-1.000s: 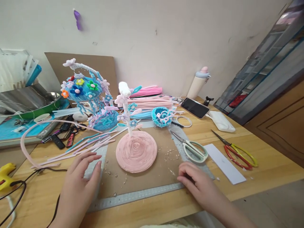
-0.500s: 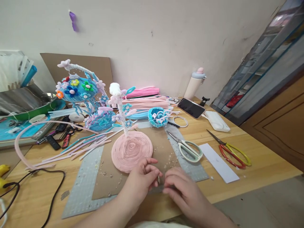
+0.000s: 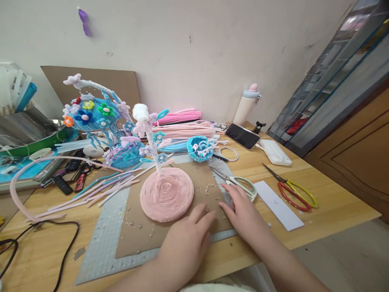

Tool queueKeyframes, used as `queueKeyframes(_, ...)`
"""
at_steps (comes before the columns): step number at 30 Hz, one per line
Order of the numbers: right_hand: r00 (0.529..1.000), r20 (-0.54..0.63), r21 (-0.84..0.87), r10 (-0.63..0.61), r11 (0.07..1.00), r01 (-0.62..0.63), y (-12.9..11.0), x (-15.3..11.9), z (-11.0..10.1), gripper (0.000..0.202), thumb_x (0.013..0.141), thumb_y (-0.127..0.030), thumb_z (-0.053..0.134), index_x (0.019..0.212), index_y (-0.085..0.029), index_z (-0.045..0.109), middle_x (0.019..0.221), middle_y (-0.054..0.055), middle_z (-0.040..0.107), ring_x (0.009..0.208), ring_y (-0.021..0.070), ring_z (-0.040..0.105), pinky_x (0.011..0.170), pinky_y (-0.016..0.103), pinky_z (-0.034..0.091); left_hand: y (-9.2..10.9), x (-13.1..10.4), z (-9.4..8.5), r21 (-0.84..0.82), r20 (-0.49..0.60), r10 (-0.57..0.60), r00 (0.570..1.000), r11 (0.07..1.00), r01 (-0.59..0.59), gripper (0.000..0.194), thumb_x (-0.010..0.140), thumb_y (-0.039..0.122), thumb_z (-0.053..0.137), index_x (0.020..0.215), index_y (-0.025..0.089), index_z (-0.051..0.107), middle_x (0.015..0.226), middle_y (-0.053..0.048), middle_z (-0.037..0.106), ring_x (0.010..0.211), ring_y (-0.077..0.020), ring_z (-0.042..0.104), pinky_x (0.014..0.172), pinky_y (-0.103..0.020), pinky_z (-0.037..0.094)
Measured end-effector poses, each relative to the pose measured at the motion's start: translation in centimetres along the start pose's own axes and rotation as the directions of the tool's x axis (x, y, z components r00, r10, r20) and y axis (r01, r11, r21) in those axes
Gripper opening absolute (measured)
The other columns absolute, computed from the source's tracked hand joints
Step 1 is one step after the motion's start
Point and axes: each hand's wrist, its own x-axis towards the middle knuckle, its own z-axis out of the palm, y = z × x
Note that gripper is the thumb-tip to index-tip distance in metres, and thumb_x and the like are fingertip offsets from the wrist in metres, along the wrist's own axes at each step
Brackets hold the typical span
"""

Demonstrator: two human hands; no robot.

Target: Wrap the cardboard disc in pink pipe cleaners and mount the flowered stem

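My left hand (image 3: 185,239) lies palm down on the brown cardboard sheet (image 3: 136,231), fingertips just short of the pink coiled disc (image 3: 166,194). A white stem with small pink and blue flowers (image 3: 146,129) rises from that disc. My right hand (image 3: 243,207) rests flat beside the left one, its fingertips at the blades of the white-handled scissors (image 3: 243,185). Neither hand holds anything. White crumbs (image 3: 209,188) are scattered on the cardboard between disc and scissors.
A grey cutting mat (image 3: 103,243) lies under the cardboard. Right: a white paper strip (image 3: 278,205), red-and-yellow scissors (image 3: 291,190), a phone (image 3: 242,136), a bottle (image 3: 246,105). Behind: a blue woven basket (image 3: 199,148), pipe cleaners (image 3: 182,129), a blue flower sculpture (image 3: 94,115). A black cable (image 3: 60,243) trails left.
Half a second ago both hands were pinched together over the cardboard's front edge. Now they lie flat and apart, the right one moved forward to the white scissors.
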Motion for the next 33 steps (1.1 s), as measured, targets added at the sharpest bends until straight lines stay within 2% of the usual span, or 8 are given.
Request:
queueKeyframes(4, 0.996, 0.086, -0.048, -0.009, 0.999, 0.013, 0.6, 0.9, -0.7, 0.02, 0.088, -0.01, 0.044, 0.092, -0.018, 0.062, 0.094, 0.008, 0.065, 0.09, 0.023, 0.062, 0.082, 0.038, 0.049, 0.2, 0.3, 0.5, 0.248, 0.091, 0.033, 0.995, 0.967, -0.054, 0.037, 0.086, 0.011, 0.05, 0.12, 0.024, 0.057, 0.129, -0.01, 0.057, 0.087, -0.0202, 0.067, 0.073, -0.031, 0.052)
queueKeyframes(9, 0.989, 0.144, -0.118, 0.047, 0.993, -0.03, 1.4, 1.2, -2.5, 0.015, 0.086, -0.014, 0.05, 0.075, -0.019, 0.059, 0.079, 0.005, 0.065, 0.074, 0.022, 0.062, 0.066, 0.033, 0.046, -0.6, 0.0, 1.0, 0.292, 0.104, 0.052, 0.993, 0.953, -0.081, 0.018, 0.084, 0.009, 0.053, 0.095, 0.02, 0.061, 0.101, -0.005, 0.062, 0.08, -0.0183, 0.064, 0.069, -0.027, 0.049)
queueKeyframes(12, 0.984, 0.159, -0.14, 0.076, 0.989, -0.053, 1.4, 1.0, -3.1, 0.006, 0.085, -0.021, 0.056, 0.085, -0.02, 0.062, 0.079, 0.004, 0.066, 0.069, 0.0212, 0.062, 0.06, 0.031, 0.044, -1.0, -0.3, 0.9, 0.273, 0.106, 0.067, 0.992, 0.958, -0.094, 0.017, 0.084, 0.006, 0.053, 0.09, 0.02, 0.061, 0.096, -0.004, 0.063, 0.079, -0.0178, 0.064, 0.068, -0.027, 0.049)
queueKeyframes(15, 0.985, 0.168, -0.13, 0.04, 0.991, -0.018, 0.4, 0.7, -3.3, 0.026, 0.087, -0.026, 0.06, 0.112, -0.022, 0.062, 0.107, 0.008, 0.065, 0.087, 0.0229, 0.065, 0.071, 0.033, 0.049, -1.1, -0.4, 0.7, 0.241, 0.084, 0.056, 0.995, 0.968, -0.075, 0.016, 0.089, 0.01, 0.05, 0.088, 0.02, 0.063, 0.091, -0.003, 0.066, 0.078, -0.0185, 0.064, 0.069, -0.028, 0.049)
queueKeyframes(20, 0.911, 0.252, -0.082, -0.327, 0.931, 0.356, -1.4, 0.3, -2.3, 0.04, 0.087, -0.021, 0.065, 0.124, -0.034, 0.062, 0.133, 0.008, 0.052, 0.119, 0.0268, 0.052, 0.095, 0.041, 0.044, -0.9, -0.9, -0.1, -0.089, -0.118, 0.021, 0.993, 0.996, -0.031, 0.019, 0.092, 0.014, 0.049, 0.088, 0.02, 0.067, 0.088, -0.004, 0.069, 0.082, -0.0167, 0.066, 0.074, -0.026, 0.05)
queueKeyframes(23, 0.899, 0.221, -0.095, -0.378, 0.909, 0.406, -1.4, 0.7, -1.8, 0.015, 0.092, -0.021, 0.058, 0.098, -0.025, 0.071, 0.109, 0.007, 0.064, 0.098, 0.0231, 0.057, 0.083, 0.037, 0.046, -1.2, -1.7, -1.1, -0.353, -0.319, -0.025, 0.948, 0.931, -0.095, 0.018, 0.089, 0.015, 0.053, 0.085, 0.021, 0.07, 0.081, -0.003, 0.071, 0.077, -0.0154, 0.066, 0.072, -0.024, 0.051)
queueKeyframes(27, 0.918, 0.146, -0.108, -0.369, 0.916, 0.386, -0.7, 1.4, -2.3, 0.02, 0.096, -0.02, 0.049, 0.085, -0.02, 0.065, 0.095, 0.006, 0.067, 0.09, 0.0217, 0.056, 0.08, 0.037, 0.041, -2.4, -3.6, -2.8, -0.56, -0.462, -0.315, 0.829, 0.828, 0.003, 0.011, 0.08, 0.025, 0.065, 0.073, 0.023, 0.073, 0.071, -0.002, 0.07, 0.062, -0.0144, 0.062, 0.059, -0.023, 0.049)
queueKeyframes(33, 0.932, 0.129, -0.122, -0.34, 0.927, 0.355, -1.1, 1.5, -3.1, 0.023, 0.099, -0.021, 0.04, 0.082, -0.02, 0.056, 0.088, 0.005, 0.064, 0.086, 0.021, 0.054, 0.076, 0.035, 0.035, -4.3, -5.5, -4.2, -0.899, -0.237, -0.678, 0.695, 0.425, 0.108, 0.026, 0.061, 0.041, 0.083, 0.07, 0.019, 0.073, 0.061, -0.001, 0.068, 0.053, -0.0107, 0.057, 0.052, -0.02, 0.047)
